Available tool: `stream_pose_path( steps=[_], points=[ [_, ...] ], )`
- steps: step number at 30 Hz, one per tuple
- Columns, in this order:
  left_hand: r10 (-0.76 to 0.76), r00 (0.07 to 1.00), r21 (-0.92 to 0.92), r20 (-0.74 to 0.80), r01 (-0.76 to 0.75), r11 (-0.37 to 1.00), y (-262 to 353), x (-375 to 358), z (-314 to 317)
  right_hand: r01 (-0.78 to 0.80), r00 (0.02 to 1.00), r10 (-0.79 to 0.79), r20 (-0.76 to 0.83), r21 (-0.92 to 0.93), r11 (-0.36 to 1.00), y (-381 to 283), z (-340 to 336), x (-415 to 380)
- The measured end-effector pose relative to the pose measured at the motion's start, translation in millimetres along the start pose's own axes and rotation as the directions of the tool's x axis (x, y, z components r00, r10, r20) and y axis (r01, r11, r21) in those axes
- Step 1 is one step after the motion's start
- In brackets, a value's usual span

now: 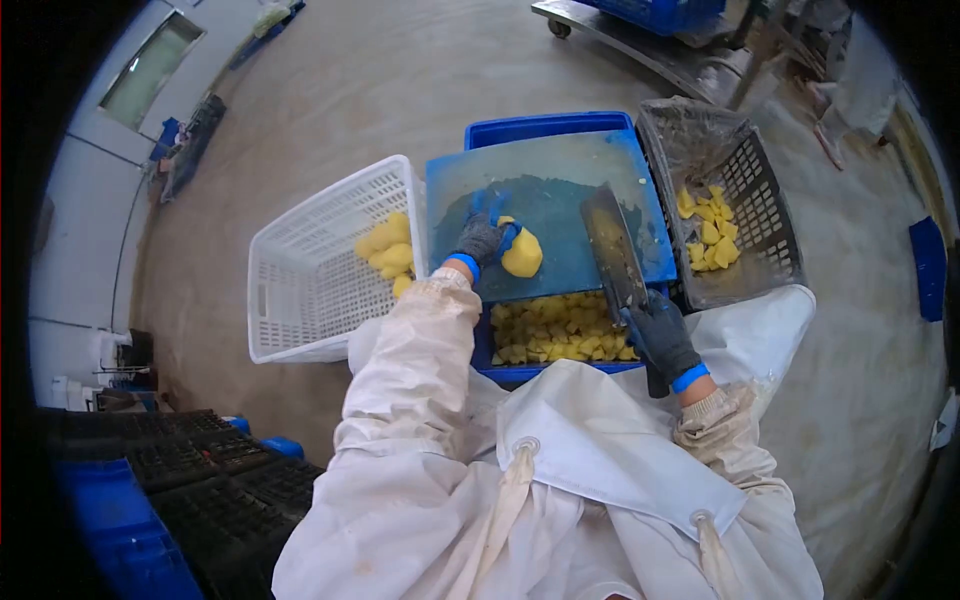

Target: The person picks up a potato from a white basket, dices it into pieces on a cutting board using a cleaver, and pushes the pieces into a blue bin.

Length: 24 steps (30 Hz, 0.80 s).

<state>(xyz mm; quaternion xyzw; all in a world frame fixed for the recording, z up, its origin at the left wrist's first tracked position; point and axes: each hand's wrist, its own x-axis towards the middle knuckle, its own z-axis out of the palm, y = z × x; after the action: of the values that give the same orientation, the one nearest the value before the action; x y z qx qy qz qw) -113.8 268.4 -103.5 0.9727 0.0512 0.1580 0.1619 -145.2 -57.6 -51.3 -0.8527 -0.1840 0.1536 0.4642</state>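
My left hand (484, 237), in a dark glove with blue fingertips, is at a peeled potato (522, 254) on a blue cutting board (540, 160). Its thumb lies across the potato, with the other fingers beyond its left side. To the right, my right hand (660, 333) grips the handle of a broad cleaver (613, 245). The wet-looking blade slants over the board's right part, apart from the potato. Below the board's near edge, potato chunks (560, 328) fill a blue crate (515, 374).
A white basket (300, 210) with peeled potatoes (388, 243) stands left of the board. On the right, a lined dark crate (770, 210) contains potato pieces (712, 232). A wheeled cart (640, 45) stands farther back. Black crates (190, 460) are at lower left.
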Motion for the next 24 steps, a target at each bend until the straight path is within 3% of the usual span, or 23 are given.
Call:
stream_pose_path(
  steps=[1,5,7,8,10,11,12,13,14,17,18,19,20,21,22,23,24],
  points=[
    [0.038,0.952,-0.155,0.302,0.010,0.988,-5.7,4.9,-9.8,-0.232,0.972,0.223,0.072,0.172,0.957,-7.8,-0.8,-2.3],
    [0.011,0.883,-0.294,0.469,0.144,0.945,-14.6,0.7,-22.7,-0.051,0.999,0.050,0.019,0.046,0.998,6.2,13.0,-2.9],
    [-0.129,0.806,-0.214,0.578,0.302,0.929,-7.8,-8.7,-22.6,-0.221,0.975,0.207,0.080,0.292,0.930,-5.7,19.3,-4.5],
    [-0.127,0.807,-0.213,0.577,0.299,0.930,-2.3,-16.5,-15.9,-0.219,0.976,0.205,0.077,0.294,0.930,-13.1,21.0,-4.5],
    [-0.296,0.909,-0.198,0.294,0.361,0.911,3.0,-37.4,17.4,-0.246,0.969,0.223,0.109,0.319,0.915,-25.2,21.7,-3.5],
    [-0.289,0.939,-0.140,0.186,0.317,0.938,13.2,-41.8,23.0,-0.244,0.970,0.223,0.100,0.322,0.915,-20.3,24.6,0.1],
    [-0.280,0.942,-0.144,0.185,0.308,0.941,24.7,-38.8,17.5,-0.062,0.996,0.052,0.074,0.139,0.988,-9.1,32.0,5.4],
    [-0.357,0.885,-0.139,0.297,0.410,0.901,37.8,-33.9,7.7,0.125,0.989,-0.120,0.084,-0.055,0.991,0.4,38.3,10.6],
    [-0.424,0.811,-0.121,0.404,0.507,0.854,49.7,-29.3,-2.8,0.123,0.990,-0.118,0.077,-0.059,0.991,8.9,46.2,15.6],
    [-0.364,0.892,0.016,0.268,0.373,0.928,46.1,-26.4,12.5,-0.174,0.980,0.159,0.117,0.133,0.976,-5.4,53.8,24.2],
    [-0.358,0.895,0.016,0.268,0.367,0.930,48.5,-24.5,12.7,-0.174,0.981,0.159,0.111,0.136,0.975,1.2,54.3,29.0],
    [-0.369,0.897,-0.096,0.244,0.401,0.911,52.2,-23.4,12.6,0.228,0.974,-0.222,0.049,-0.208,0.951,10.8,56.0,34.2],
    [-0.384,0.896,-0.207,0.223,0.429,0.880,55.3,-22.4,12.8,0.536,0.817,-0.563,0.124,-0.524,0.662,20.5,58.5,37.3],
    [-0.380,0.897,-0.206,0.225,0.425,0.881,57.5,-20.7,13.5,0.533,0.819,-0.562,0.120,-0.525,0.664,12.1,57.8,36.1],
    [-0.443,0.857,-0.247,0.262,0.504,0.828,58.9,-18.6,14.7,0.248,0.968,-0.251,0.032,-0.304,0.920,-8.0,55.8,33.1],
    [-0.501,0.811,-0.284,0.302,0.578,0.765,59.9,-16.3,15.6,-0.102,0.994,0.103,0.035,-0.046,0.994,-21.7,53.0,30.9],
    [-0.499,0.811,-0.282,0.304,0.577,0.767,59.2,-17.1,18.7,-0.105,0.994,0.106,0.034,-0.043,0.994,-25.1,51.0,29.3]
  ],
)
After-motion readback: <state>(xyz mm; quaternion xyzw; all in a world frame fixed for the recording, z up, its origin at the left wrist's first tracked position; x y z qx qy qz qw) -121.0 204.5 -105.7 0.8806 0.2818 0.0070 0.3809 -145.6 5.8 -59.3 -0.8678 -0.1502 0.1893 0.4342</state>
